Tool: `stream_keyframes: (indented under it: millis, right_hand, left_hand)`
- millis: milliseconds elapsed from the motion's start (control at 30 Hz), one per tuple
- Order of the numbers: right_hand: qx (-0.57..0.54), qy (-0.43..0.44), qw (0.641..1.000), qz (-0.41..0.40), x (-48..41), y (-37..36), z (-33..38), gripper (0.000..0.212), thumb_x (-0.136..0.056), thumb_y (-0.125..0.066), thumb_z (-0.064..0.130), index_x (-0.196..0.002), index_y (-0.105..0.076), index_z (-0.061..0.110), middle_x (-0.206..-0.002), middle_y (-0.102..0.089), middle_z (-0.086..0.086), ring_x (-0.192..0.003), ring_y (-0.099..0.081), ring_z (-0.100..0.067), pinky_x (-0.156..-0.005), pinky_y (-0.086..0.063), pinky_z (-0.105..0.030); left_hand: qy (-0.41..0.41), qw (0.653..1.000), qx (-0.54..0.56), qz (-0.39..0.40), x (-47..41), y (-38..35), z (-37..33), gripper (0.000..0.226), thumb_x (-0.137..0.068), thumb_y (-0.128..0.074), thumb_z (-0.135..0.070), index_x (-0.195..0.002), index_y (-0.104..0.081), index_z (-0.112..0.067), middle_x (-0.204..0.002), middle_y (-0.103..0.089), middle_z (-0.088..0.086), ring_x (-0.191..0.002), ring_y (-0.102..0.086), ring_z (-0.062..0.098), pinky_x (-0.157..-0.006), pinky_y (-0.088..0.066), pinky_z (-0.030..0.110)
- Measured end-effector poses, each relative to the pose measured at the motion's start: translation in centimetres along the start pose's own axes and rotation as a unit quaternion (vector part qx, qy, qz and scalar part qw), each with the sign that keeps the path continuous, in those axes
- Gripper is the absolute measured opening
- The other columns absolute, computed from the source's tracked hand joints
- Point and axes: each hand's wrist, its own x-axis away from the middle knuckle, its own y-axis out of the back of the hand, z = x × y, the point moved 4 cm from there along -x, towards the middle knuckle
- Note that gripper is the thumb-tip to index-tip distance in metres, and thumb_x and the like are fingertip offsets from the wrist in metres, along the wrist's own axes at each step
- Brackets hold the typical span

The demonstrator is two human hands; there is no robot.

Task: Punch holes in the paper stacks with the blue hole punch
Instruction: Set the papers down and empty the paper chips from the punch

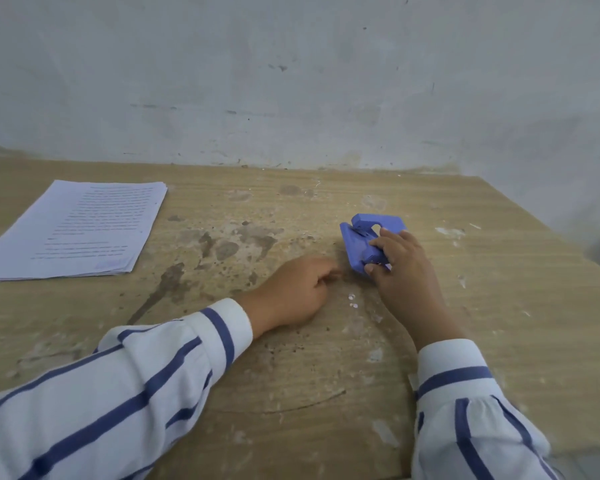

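Centre-right: right hand [400, 261] clasps blue hole punch [361, 237], which looks rigid, likely light; grip its body. Left hand [291, 292] loosely curled, empty, on table [516, 323].

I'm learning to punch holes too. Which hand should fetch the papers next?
Probably the left hand: it rests on the table, seemingly empty, nearer the paper stack. The right hand is busy gripping the blue hole punch.

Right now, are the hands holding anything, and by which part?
The right hand grips the blue plastic hole punch by its near right side, fingers curled over its top. The left hand rests loosely curled on the worn wooden table, holding nothing visible.
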Motion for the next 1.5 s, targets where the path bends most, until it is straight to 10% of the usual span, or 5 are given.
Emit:
stream_keyframes:
  millis: [667,933,1267,1400,1500]
  right_hand:
    - [-0.015,-0.017,0.999,-0.045,0.2,0.2,-0.5,0.033,-0.086,-0.059,0.011,-0.120,-0.058,0.013,-0.140,-0.048,-0.003,-0.137,-0.030,-0.025,-0.106,-0.027,-0.034]
    - [0.068,0.061,0.996,0.003,-0.3,-1.1,0.8,0.037,-0.084,-0.062,0.009,-0.120,-0.058,0.007,-0.144,-0.044,-0.010,-0.138,-0.026,-0.029,-0.108,-0.013,-0.025]
    - [0.129,0.110,0.985,0.036,1.1,-1.8,2.3,0.046,-0.085,-0.054,-0.001,-0.130,-0.053,0.009,-0.148,-0.039,-0.007,-0.142,-0.023,-0.026,-0.117,-0.015,-0.039]
    - [0.051,0.092,0.983,-0.150,3.3,1.1,2.6,0.037,-0.075,-0.060,-0.011,-0.105,-0.070,0.007,-0.110,-0.069,-0.012,-0.102,-0.060,-0.035,-0.087,-0.046,-0.034]
    - [0.064,0.074,0.995,0.001,4.2,-0.1,2.6,0.034,-0.082,-0.055,0.000,-0.105,-0.072,0.020,-0.106,-0.070,-0.003,-0.096,-0.063,-0.027,-0.073,-0.039,-0.023]
  left_hand:
    - [-0.100,0.977,-0.068,0.175,1.3,-1.8,-0.7,0.048,-0.094,-0.043,-0.037,-0.140,-0.048,-0.024,-0.149,-0.045,-0.007,-0.137,-0.036,0.006,-0.114,-0.022,0.021]
    - [-0.010,0.995,0.024,-0.097,1.0,1.1,1.0,0.028,-0.088,-0.052,-0.006,-0.110,-0.069,-0.009,-0.109,-0.069,0.008,-0.101,-0.063,0.023,-0.084,-0.044,0.023]
    - [-0.016,0.999,-0.023,-0.044,0.4,-0.4,-0.3,0.039,-0.082,-0.045,-0.001,-0.116,-0.063,-0.008,-0.116,-0.065,0.011,-0.105,-0.059,0.029,-0.091,-0.048,0.039]
    - [0.011,0.999,0.001,-0.050,0.7,-0.5,0.4,0.039,-0.087,-0.046,-0.001,-0.122,-0.061,-0.009,-0.124,-0.061,0.009,-0.112,-0.055,0.024,-0.088,-0.037,0.021]
    - [0.006,0.998,0.012,-0.059,1.1,-0.5,0.4,0.040,-0.086,-0.047,0.000,-0.121,-0.063,-0.010,-0.125,-0.061,0.008,-0.113,-0.054,0.022,-0.085,-0.034,0.016]
